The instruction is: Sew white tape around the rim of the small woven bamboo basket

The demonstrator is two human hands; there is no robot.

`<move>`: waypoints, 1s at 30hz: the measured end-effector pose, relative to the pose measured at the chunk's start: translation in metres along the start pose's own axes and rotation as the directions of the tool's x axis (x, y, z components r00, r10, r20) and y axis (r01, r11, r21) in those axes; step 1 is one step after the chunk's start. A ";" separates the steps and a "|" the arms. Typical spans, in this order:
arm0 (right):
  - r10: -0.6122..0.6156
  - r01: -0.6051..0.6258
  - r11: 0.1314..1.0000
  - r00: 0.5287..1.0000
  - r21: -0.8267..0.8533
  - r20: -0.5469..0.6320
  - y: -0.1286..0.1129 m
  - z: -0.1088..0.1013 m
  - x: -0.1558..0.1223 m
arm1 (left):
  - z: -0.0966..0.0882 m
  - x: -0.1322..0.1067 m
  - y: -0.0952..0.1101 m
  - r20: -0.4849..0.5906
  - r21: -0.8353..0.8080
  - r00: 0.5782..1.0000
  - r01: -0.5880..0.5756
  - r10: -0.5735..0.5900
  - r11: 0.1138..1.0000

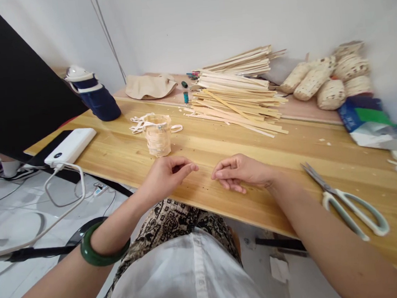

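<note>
Head view shows left hand [168, 175] and right hand [242, 172] on the surface [219, 142] near a cup [158, 135], fingers curled, tips pinched, anything held too small to tell.

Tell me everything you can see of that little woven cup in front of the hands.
The woven cup is a small cylinder of pale, flat, wood-like strips wound in bands. It stands upright, top open, on the wooden table, just beyond the left hand, which does not touch it. Loose strips of the same look curl beside it on both sides; whether they join it is unclear.
</note>
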State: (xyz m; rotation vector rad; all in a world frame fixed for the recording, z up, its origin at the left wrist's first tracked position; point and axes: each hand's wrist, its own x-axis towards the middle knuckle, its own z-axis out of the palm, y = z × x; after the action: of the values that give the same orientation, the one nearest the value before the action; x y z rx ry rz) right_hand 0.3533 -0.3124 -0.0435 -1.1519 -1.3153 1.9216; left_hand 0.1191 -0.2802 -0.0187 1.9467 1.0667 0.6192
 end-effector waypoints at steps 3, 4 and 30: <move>-0.083 0.083 0.997 0.994 0.003 -0.073 0.003 0.000 0.001 | 0.001 -0.001 -0.001 0.025 0.044 1.000 0.000 -0.001 0.999; -0.099 0.099 0.995 0.991 0.002 -0.086 0.003 0.000 0.001 | 0.002 -0.001 -0.002 -0.008 0.084 1.000 -0.007 0.008 0.996; -0.024 0.025 1.000 0.995 -0.002 0.097 -0.008 -0.011 -0.012 | 0.033 0.007 0.007 0.240 -0.604 0.952 0.301 -0.191 0.738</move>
State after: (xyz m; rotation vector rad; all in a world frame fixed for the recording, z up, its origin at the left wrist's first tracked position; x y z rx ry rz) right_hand 0.3681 -0.3136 -0.0339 -1.0510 -1.3773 1.9802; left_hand 0.1500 -0.2901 -0.0307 1.2100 0.8431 0.5642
